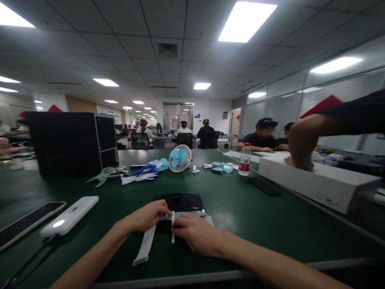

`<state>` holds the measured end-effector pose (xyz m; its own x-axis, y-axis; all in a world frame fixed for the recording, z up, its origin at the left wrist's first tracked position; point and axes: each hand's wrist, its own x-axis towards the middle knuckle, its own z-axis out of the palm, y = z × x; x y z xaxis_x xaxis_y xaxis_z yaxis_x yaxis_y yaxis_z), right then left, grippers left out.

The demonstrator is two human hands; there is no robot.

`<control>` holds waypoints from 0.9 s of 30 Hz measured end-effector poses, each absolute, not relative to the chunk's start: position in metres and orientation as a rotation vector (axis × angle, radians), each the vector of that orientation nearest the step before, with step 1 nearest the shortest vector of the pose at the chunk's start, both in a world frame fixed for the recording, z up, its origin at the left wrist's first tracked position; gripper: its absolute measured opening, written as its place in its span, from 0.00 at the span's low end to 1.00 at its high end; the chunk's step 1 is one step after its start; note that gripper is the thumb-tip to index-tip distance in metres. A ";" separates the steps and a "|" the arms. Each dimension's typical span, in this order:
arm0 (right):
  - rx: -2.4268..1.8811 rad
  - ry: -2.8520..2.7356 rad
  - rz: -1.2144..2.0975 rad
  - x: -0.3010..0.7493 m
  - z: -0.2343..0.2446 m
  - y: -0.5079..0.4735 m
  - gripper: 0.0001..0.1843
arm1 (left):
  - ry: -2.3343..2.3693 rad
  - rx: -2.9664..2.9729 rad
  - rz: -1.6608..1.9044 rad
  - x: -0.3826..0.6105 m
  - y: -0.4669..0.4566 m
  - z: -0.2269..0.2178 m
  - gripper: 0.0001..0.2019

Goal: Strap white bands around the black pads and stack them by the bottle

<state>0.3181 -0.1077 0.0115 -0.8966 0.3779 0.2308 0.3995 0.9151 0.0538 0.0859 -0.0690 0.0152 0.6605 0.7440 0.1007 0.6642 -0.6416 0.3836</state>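
Observation:
A white fabric-like strap [146, 245] hangs toward me over the green tabletop, its upper end under my left hand [148, 216]. The fingers of that hand are pinched together on it. My right hand [200, 235] is closed too, with its fingertips at a narrow white strip [173, 237] standing between the two hands. More pale material runs behind the right fingers, and how it joins the strap is hidden. Just beyond both hands lies a flat black object [186, 200], partly covered by them; its kind is unclear.
On the left are a phone [30, 220], a white power bank [70, 216] with a cable and a black computer case [69, 142]. Gloves [141, 174], a small fan [179, 158] and a bottle [244, 160] stand farther back. A co-worker's hand presses a white box [315, 180].

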 end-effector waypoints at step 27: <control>-0.674 -2.820 0.158 0.320 0.023 -0.100 0.19 | 1.089 2.615 0.321 0.081 -0.069 0.018 0.15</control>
